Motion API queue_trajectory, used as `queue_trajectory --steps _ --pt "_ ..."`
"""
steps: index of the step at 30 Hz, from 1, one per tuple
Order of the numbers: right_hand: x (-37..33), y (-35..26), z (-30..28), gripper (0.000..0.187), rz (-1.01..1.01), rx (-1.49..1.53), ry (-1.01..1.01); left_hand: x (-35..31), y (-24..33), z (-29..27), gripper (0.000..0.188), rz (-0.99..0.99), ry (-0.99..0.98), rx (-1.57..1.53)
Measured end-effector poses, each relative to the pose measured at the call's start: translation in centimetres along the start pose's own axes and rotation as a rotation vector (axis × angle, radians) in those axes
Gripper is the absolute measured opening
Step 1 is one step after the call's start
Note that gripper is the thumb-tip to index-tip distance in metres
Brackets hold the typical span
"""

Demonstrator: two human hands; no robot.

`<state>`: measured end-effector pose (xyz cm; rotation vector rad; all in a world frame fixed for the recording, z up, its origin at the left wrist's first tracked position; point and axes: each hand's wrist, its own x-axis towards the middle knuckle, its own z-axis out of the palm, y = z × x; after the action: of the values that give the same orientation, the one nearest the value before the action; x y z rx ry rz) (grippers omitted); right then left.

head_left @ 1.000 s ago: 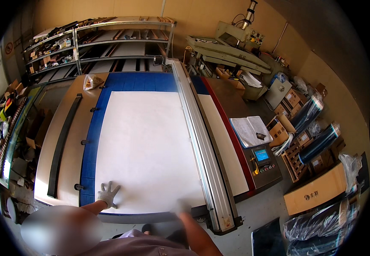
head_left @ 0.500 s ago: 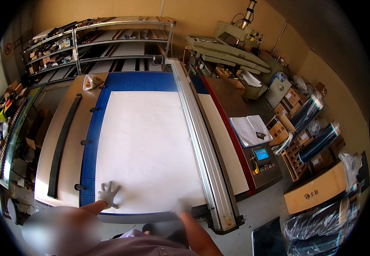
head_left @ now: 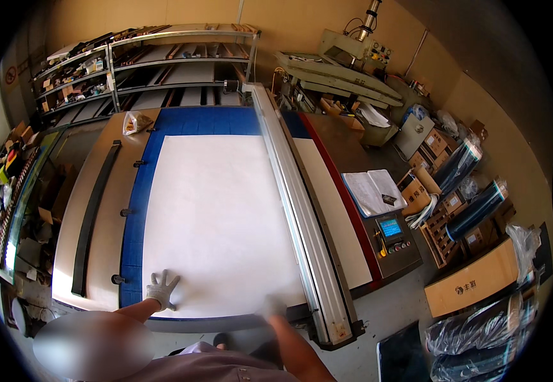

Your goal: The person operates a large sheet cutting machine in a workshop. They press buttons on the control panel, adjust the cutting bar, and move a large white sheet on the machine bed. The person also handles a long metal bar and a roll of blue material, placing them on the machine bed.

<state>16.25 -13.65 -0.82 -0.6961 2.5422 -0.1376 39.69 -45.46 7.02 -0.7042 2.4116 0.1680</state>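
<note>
White sheet [head_left: 219,210] is lying near the worktop's [head_left: 209,120] front edge, under our left hand [head_left: 160,291], fingers spreading wide; our right hand [head_left: 274,307] is looking too blurry to know its grip. The sheet is looking big and flat.

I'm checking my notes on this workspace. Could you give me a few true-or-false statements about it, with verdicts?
1. The left hand is on the white sheet, fingers spread. True.
2. The open notebook lies left of the metal beam. False: it lies right of it.
3. The black strip lies on the white sheet. False: it lies left of the sheet, apart from it.
4. The right hand is nearer the metal beam than the left hand is. True.
</note>
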Motion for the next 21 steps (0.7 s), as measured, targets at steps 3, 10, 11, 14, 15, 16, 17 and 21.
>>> queue_trajectory --steps 3,10,11,14,15,16,17,21 --pt "-0.7 -0.2 -0.8 0.054 -0.013 0.014 0.008 0.0 0.0 0.0 0.126 0.005 0.007 -0.004" --pt "0.4 0.7 0.7 0.053 -0.036 -0.008 0.048 0.1 0.1 0.0 0.126 0.014 0.017 -0.008" --pt "0.6 1.0 0.9 0.053 -0.03 -0.009 0.033 0.2 0.2 0.0 0.126 0.017 0.021 -0.009" --pt "0.0 -0.1 0.0 0.055 -0.031 -0.007 -0.006 0.0 -0.2 0.3 0.126 0.002 0.009 -0.014" --pt "-0.4 -0.2 -0.4 0.055 -0.03 -0.003 -0.003 0.0 -0.2 0.2 0.126 0.002 0.013 -0.013" --pt "-0.5 -0.3 -0.7 0.056 -0.029 0.0 0.0 0.0 -0.2 0.2 0.126 0.002 0.016 -0.011" --pt "-0.5 -0.2 -0.6 0.054 -0.026 0.007 0.003 -0.1 -0.2 0.2 0.126 0.002 0.018 -0.01" --pt "-0.6 0.1 -0.3 0.049 -0.014 0.026 0.021 0.2 -0.1 0.3 0.126 0.007 0.019 -0.014"
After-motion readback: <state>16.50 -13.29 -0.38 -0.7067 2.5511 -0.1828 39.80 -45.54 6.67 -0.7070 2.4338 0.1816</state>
